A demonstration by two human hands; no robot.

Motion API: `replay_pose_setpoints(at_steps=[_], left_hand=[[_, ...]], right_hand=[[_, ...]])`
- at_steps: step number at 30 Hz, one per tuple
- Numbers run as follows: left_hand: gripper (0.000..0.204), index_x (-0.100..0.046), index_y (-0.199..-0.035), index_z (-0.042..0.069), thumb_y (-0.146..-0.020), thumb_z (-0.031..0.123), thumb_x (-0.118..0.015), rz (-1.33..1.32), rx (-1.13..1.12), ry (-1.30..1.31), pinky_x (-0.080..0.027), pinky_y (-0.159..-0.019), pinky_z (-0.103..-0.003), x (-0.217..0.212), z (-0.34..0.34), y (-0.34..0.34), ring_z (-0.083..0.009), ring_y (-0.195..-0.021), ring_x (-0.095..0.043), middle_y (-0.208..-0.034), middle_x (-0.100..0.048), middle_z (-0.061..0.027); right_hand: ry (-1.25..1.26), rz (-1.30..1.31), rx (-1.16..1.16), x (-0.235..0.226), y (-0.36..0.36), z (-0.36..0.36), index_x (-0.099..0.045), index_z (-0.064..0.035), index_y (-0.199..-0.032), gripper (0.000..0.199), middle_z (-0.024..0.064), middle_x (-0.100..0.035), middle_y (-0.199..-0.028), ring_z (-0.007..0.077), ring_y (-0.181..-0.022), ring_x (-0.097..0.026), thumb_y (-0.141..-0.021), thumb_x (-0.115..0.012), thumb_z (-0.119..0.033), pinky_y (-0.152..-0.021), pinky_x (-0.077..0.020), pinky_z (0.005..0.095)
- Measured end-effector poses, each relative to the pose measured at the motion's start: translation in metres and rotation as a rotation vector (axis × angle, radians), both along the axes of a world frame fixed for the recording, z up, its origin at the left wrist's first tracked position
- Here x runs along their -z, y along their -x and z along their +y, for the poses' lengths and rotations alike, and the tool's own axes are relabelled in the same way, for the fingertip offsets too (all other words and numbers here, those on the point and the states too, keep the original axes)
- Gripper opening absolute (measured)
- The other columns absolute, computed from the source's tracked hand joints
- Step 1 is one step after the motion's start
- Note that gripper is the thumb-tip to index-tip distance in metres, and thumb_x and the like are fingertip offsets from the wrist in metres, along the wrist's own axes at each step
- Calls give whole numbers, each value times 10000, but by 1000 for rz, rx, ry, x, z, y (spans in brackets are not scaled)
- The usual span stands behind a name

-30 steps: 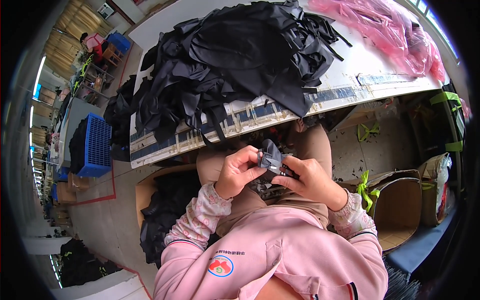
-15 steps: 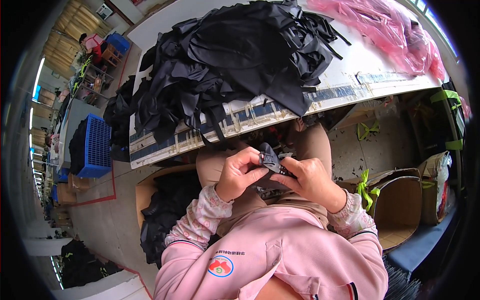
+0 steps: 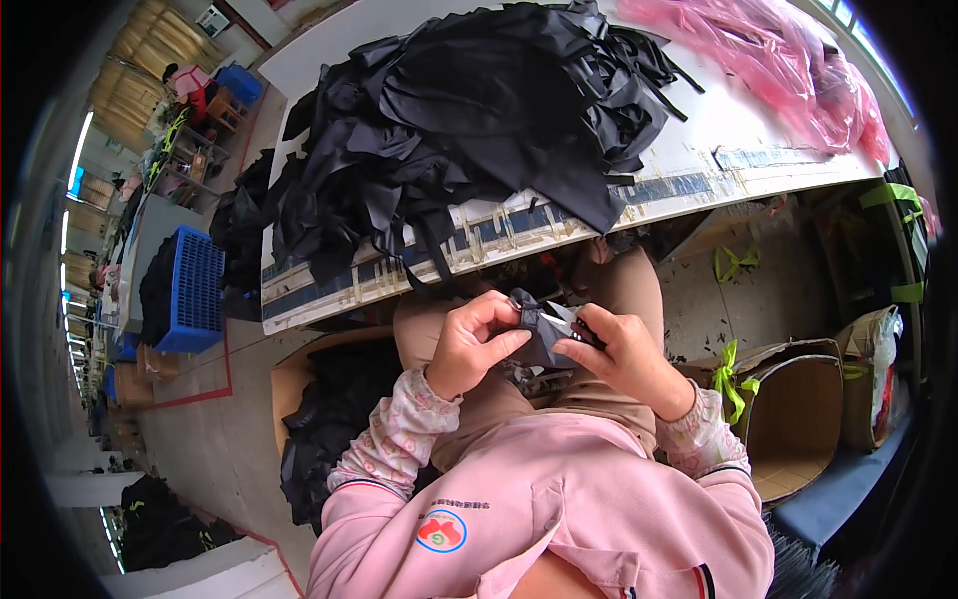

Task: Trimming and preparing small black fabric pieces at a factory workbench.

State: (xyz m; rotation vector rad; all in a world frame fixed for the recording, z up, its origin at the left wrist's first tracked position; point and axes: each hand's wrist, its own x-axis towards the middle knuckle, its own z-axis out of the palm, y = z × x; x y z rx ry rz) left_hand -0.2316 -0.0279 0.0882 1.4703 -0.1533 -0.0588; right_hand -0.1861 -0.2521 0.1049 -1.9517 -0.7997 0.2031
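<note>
Above my lap, my left hand point(image 3: 479, 342) pinches a piece of black fabric point(image 3: 540, 339) between thumb and fingers. My right hand point(image 3: 621, 351) is closed round a pair of small thread snips point(image 3: 561, 317) with a dark handle. Their pale metal blades stand apart and point left at the fabric's upper edge. Whether the blades touch the cloth I cannot tell. Beyond my hands, a large heap of black fabric pieces point(image 3: 469, 110) covers much of the white table point(image 3: 699, 130).
Pink plastic sheeting point(image 3: 768, 70) lies at the table's far right. Black fabric fills a cardboard box point(image 3: 289, 379) by my left side. An open cardboard box point(image 3: 793, 424) with green ties stands at right. Further left are a blue crate point(image 3: 195, 290) and a person point(image 3: 190, 85) working.
The snips' blades now show spread apart beside the fabric, where before they were mostly hidden. My right hand has shifted slightly right, and the fabric hangs lower between my hands.
</note>
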Motion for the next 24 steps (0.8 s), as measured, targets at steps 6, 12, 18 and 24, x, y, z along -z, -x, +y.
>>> replay_pose_setpoints(at_steps=[6,12,18,24], left_hand=[[87,-593,-861,-33,-802,-49,-655,63,52,-17,-431,-785,-234,-3,6,2,-101,-885,-518,-961,-535,-38],[102,-591,-858,-31,-783,-46,-659,-16,106,-190,-435,-792,-230,-10,16,7,-118,-881,-536,-993,-552,-54],[132,-605,-830,-3,-740,72,-667,91,37,-849,-488,-726,-304,13,128,66,-213,-799,-605,-930,-604,-106],[333,-729,-895,73,-690,334,-756,948,773,-1397,-514,-723,-380,143,226,222,-269,-744,-658,-840,-701,-134]], right_hand=[[-252,212,58,-4,0,18,-546,9,-924,274,43,-551,-683,66,-637,-476,-814,-741,-148,-564,-417,248],[-329,395,-21,25,-19,37,-557,6,-858,205,2,-567,-711,51,-647,-478,-807,-720,-108,-566,-420,239],[-185,203,226,44,-31,13,-552,21,-819,210,96,-564,-629,139,-575,-519,-868,-660,-152,-552,-422,310],[195,180,201,82,-30,-10,-504,15,-771,264,229,-535,-640,436,-607,-479,-853,-661,-181,-525,-395,435]])
